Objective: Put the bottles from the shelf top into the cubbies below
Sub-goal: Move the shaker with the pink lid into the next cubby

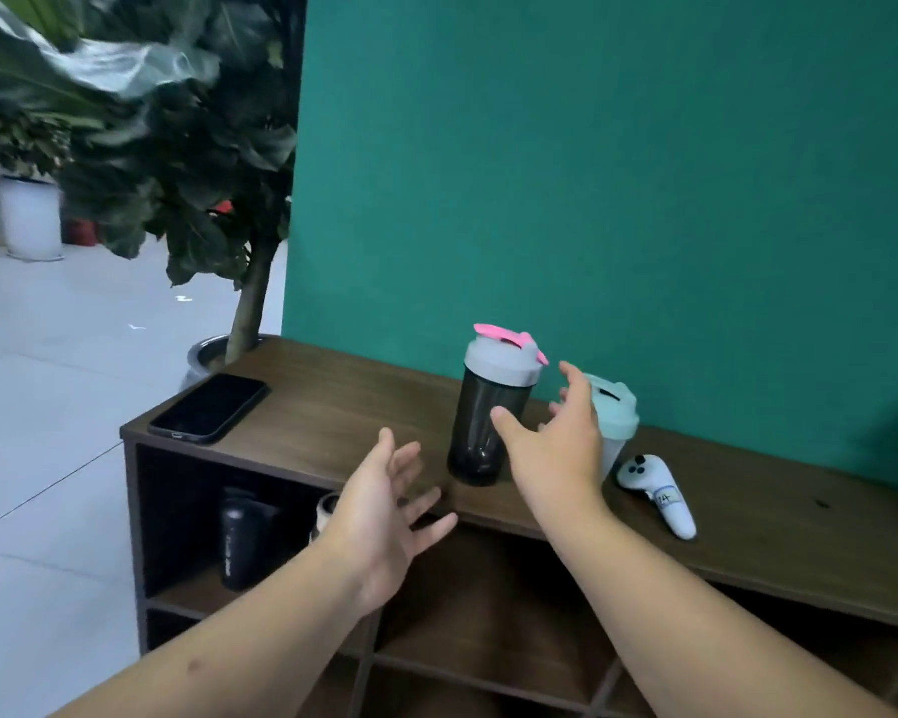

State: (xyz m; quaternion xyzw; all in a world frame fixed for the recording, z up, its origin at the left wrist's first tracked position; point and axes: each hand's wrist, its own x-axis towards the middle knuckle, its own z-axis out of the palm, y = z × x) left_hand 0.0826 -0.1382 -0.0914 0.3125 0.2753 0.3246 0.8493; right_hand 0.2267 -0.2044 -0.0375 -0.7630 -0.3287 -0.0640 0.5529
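Observation:
A dark shaker bottle with a grey lid and pink flip cap stands on the wooden shelf top. Behind my right hand stands a pale mint-lidded bottle, partly hidden. My right hand is open, fingers spread, between the two bottles and touching neither clearly. My left hand is open in front of the shelf's front edge, holding nothing. In the upper left cubby stands a black bottle, with another light-topped bottle beside it, mostly hidden by my left wrist.
A black phone lies at the shelf top's left end. A white controller lies right of the bottles. A green wall backs the shelf. A potted tree stands at the left. More cubbies open below.

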